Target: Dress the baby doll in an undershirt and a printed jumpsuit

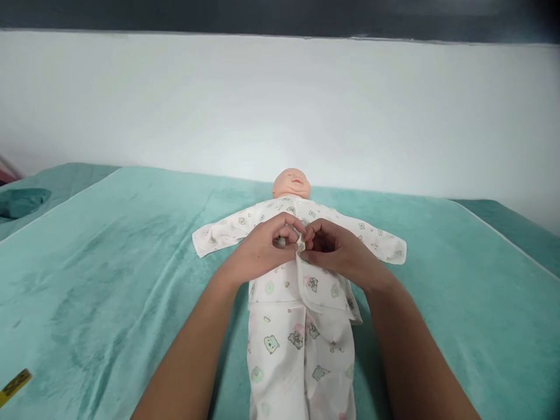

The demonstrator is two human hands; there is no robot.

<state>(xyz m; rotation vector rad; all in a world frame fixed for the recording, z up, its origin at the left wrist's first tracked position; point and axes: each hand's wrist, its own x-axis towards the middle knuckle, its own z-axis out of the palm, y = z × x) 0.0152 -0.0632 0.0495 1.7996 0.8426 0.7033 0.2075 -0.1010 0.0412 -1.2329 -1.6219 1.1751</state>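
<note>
A baby doll (291, 183) lies on its back in the middle, head at the far end, sleeves spread to both sides. It wears a white baby jacket (271, 287) with small animal prints and matching trousers (280, 361). My left hand (272, 242) pinches one side of the jacket's front edge at chest height. Right against it, my right hand (331, 248) pinches the other side, fingers curled. A small fold of cloth stands up between the fingertips; any fastener there is hidden. Below the hands the front flap hangs loose over the trousers' waist.
Under the doll spreads a green plush cover (131, 280) with creases on the left. A white wall (280, 105) stands behind it. At the lower left lies a yellow and black strip (16, 385). A darker green bundle (24, 201) sits at the far left.
</note>
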